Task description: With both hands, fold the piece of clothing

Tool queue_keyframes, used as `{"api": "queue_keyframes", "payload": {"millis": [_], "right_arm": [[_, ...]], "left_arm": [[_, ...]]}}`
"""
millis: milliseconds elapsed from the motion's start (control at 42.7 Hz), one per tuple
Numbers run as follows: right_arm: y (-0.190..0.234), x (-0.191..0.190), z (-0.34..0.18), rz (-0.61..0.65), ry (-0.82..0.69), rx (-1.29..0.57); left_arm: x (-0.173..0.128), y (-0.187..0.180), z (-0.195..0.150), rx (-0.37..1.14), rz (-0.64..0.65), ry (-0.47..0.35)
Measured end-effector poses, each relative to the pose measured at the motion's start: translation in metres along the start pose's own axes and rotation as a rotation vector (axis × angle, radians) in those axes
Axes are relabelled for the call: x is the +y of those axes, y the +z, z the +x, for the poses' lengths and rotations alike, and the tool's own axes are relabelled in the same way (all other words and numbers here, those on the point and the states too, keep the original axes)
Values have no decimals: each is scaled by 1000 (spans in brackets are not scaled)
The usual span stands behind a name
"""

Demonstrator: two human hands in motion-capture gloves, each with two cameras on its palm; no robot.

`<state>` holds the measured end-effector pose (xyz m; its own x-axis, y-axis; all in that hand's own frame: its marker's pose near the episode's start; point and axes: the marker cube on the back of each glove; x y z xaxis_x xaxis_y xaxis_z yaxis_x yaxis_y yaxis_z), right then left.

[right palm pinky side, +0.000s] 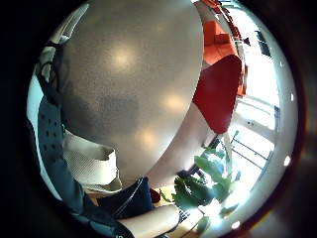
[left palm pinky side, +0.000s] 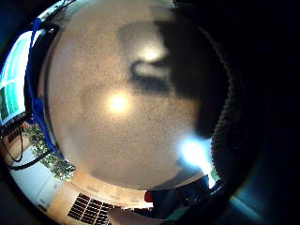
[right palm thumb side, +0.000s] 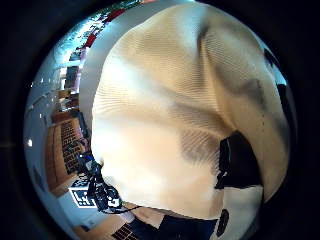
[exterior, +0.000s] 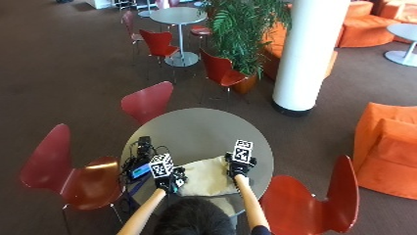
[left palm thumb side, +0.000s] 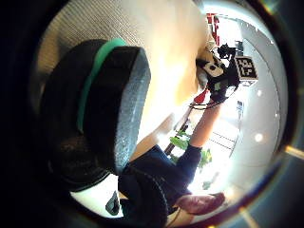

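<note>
Outside view: round grey table [exterior: 196, 127], person seated at its near edge. Small black device [exterior: 139, 169] with cables at the table's left rim. Left hand [exterior: 171, 183] sits at the left edge of a cream garment [exterior: 207, 182]; cannot tell whether its fingers grip the cloth. Garment lies folded flat on the near part of the table, between both hands. Right hand [exterior: 237, 168] rests on the garment's right edge; finger state cannot be told. Red chairs [exterior: 147, 102] ring the table.
</note>
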<state>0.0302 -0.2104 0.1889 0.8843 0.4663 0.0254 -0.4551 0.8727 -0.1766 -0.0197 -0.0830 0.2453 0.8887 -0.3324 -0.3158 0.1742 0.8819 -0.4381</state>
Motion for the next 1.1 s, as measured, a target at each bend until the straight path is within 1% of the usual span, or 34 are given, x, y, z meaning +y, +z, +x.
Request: {"api": "queue_keyframes", "payload": {"millis": [47,140,257,328,398,445,492,538,585,609,655,726,819,866,936,1006,1030,1053,1100], "right_arm": [[-3,0,0,0,11,-3],[-21,6,4,11,68,10],[-51,21,-3,7,44,-10],[-72,30,-10,32,66,-13],[-91,34,-22,66,69,-16],[-94,26,-31,61,69,-2],[-88,4,-42,53,78,25],[-86,-11,-56,68,81,59],[-92,-8,-79,105,72,104],[-96,-3,-94,125,63,133],[-100,12,-130,158,38,190],[-94,38,-182,174,-17,245],[-80,91,-232,130,-125,266],[-68,108,-252,90,-191,260],[-44,121,-277,-6,-279,232],[-23,143,-298,-176,-389,161],[-19,149,-304,-210,-427,137],[-15,151,-310,-221,-454,121],[-10,145,-319,-184,-486,110]], "left_arm": [[1,-1,1,13,-7,17],[10,-8,1,15,-62,26],[21,-27,0,5,-42,28],[30,-39,-1,48,-65,39],[29,-52,-7,80,-22,65],[30,-60,-10,111,-12,85],[38,-69,-11,150,-21,95],[32,-76,-21,149,46,115],[16,-79,-40,114,167,139],[14,-82,-49,103,213,146],[23,-90,-63,106,263,148],[43,-98,-79,130,296,133],[70,-101,-96,145,326,122],[80,-101,-103,147,333,118],[94,-99,-113,152,340,112],[108,-97,-124,158,356,103],[112,-96,-128,159,362,101],[117,-97,-130,159,370,99],[127,-98,-134,161,386,94]]}}
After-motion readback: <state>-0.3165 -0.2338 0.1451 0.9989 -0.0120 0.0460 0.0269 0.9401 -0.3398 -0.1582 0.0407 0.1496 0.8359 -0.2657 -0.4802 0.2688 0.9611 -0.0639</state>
